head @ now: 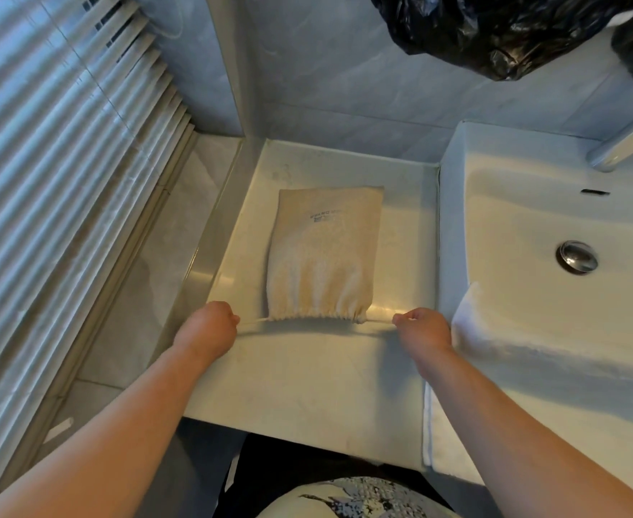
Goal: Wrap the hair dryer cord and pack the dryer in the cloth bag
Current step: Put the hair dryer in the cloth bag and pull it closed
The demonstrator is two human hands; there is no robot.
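Note:
A beige cloth bag (326,252) with dark printed lettering lies flat on the pale counter (307,375), its gathered mouth facing me. The mouth is puckered tight along the drawstring (253,322). My left hand (214,323) is closed on the string's left end, and my right hand (421,325) pinches the right end; the string runs taut between them. The bag bulges slightly. The hair dryer and its cord are not visible.
A white sink basin (531,233) with a metal drain (576,256) and a faucet (624,143) sits to the right. A white towel (468,323) hangs over its near edge. Window blinds (64,162) fill the left. A black plastic bag (494,31) hangs top right.

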